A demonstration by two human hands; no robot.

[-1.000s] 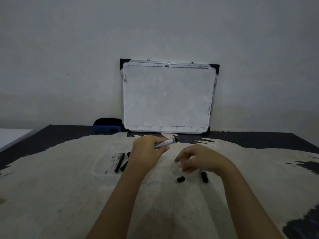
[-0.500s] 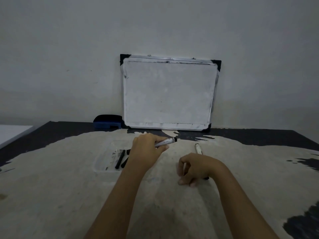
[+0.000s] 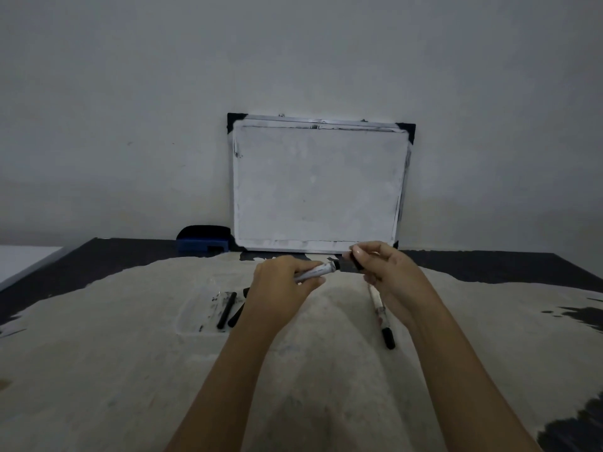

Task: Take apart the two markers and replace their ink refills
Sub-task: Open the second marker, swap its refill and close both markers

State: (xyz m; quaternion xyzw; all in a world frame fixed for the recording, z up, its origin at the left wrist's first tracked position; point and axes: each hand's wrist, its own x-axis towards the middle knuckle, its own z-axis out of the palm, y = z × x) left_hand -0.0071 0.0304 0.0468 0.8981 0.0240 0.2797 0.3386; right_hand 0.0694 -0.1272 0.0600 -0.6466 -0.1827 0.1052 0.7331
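Note:
My left hand (image 3: pixel 280 278) grips the white barrel of a marker (image 3: pixel 318 270) held level above the table. My right hand (image 3: pixel 383 272) pinches a black cap (image 3: pixel 349 265) at that marker's right end, touching the barrel. A second marker (image 3: pixel 380 313), white with a black cap, lies on the cloth under my right wrist. Two black ink refills (image 3: pixel 230 309) lie in a clear tray (image 3: pixel 195 316) left of my left hand.
A whiteboard (image 3: pixel 318 185) leans against the wall at the back of the table. A blue and black eraser (image 3: pixel 203 240) sits to its left. A pale cloth (image 3: pixel 130 353) covers most of the dark table.
My right hand went down to the cloth, picked up the black cap, and rose to the end of the marker in my left hand. The second marker now shows on the cloth.

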